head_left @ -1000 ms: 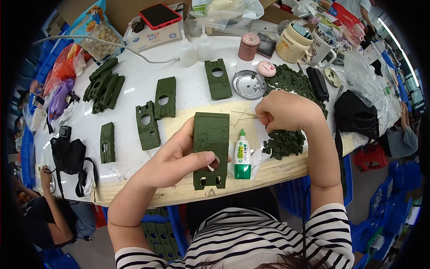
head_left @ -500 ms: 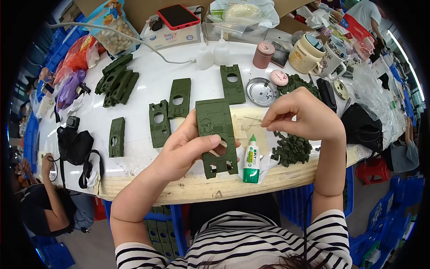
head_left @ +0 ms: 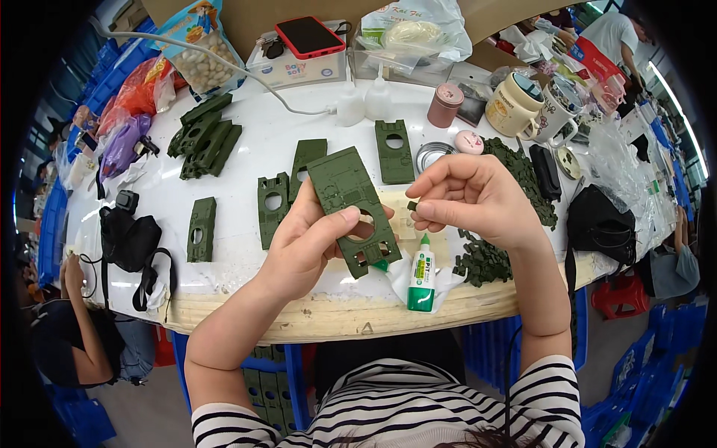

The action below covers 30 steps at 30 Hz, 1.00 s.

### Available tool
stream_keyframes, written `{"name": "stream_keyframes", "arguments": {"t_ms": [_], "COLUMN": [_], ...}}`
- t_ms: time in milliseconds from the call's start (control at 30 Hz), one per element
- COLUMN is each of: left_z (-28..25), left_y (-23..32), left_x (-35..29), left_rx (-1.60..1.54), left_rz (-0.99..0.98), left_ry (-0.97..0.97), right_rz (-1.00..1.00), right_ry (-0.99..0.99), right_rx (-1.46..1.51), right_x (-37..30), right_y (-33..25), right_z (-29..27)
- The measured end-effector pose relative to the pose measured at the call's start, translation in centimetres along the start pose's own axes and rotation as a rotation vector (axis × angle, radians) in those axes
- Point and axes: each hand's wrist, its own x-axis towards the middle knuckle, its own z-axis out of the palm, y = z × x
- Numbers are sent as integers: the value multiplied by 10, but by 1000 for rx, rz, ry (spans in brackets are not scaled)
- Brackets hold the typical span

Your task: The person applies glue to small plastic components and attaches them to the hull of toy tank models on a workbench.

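My left hand [head_left: 302, 239] grips a dark green plastic model tank hull top [head_left: 345, 187], thumb on its face beside the round hole, the part tilted over the table. To its right, my right hand [head_left: 467, 198] pinches a small dark green plastic piece [head_left: 412, 206] between thumb and forefinger, apart from the hull top. Below that hand a white glue bottle with green base and nozzle [head_left: 421, 280] lies on white tissue. A heap of small green parts [head_left: 482, 261] is beside it. A yellowish sheet [head_left: 403, 224] lies partly hidden behind my hands.
More hull tops lie around, including one at the back [head_left: 394, 153], one at the left [head_left: 201, 230] and a stack [head_left: 205, 145]. A second heap of small parts [head_left: 523, 168], mugs [head_left: 515, 104], a pink tin [head_left: 446, 104] and a black bag [head_left: 601, 216] stand to the right.
My right hand has risen slightly off the sheet and turned, a small green piece now showing in its fingertips. My left hand has tilted the hull top and brought it a little left and up.
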Motion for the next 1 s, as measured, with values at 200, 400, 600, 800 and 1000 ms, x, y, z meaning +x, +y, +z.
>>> {"name": "stream_keyframes", "arguments": {"t_ms": [200, 400, 600, 800, 1000], "left_z": [-2, -3, 2, 6, 2], "left_y": [-1, -2, 4, 11, 6], "left_x": [-1, -1, -2, -4, 0], "left_rx": [-15, -6, -104, -1, -43], "left_rz": [13, 30, -74, -161, -100], "left_ry": [-19, -14, -62, -156, -183], "right_rz": [10, -30, -121, -174, -198], "right_ry": [-29, -23, 33, 94, 71], "right_rx": [18, -17, -123, -90, -109], "right_x": [0, -1, -3, -4, -5], "right_y": [-1, 2, 4, 3, 2], "right_z": [2, 3, 2, 4, 4]}}
